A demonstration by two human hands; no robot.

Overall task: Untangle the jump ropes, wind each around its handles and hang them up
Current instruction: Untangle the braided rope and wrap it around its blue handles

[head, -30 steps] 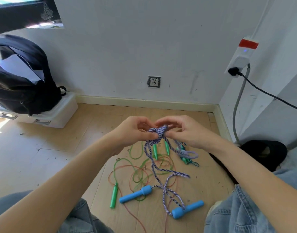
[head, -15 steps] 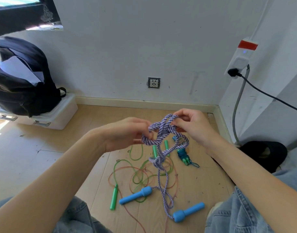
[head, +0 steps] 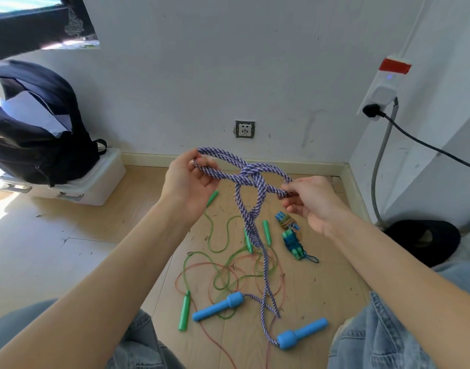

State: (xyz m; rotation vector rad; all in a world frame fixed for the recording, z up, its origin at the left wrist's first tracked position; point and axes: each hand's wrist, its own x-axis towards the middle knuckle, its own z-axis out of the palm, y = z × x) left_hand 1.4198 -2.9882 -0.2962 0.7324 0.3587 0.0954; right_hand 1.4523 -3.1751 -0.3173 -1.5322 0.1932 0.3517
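Your left hand (head: 187, 182) and right hand (head: 309, 201) are held apart, each pinching a loop of the striped rope (head: 251, 209), its knot between them. The rope hangs below your hands to two blue handles (head: 217, 310) on the floor (head: 68, 251), among green and red ropes (head: 228, 275).

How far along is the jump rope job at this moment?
Looks done: two small wound bundles lie on the wooden floor. In hand: the left hand and right hand each grip the purple-and-white braided rope, knot unresolved. Left: the thin green and orange cords remain tangled; nothing hung.
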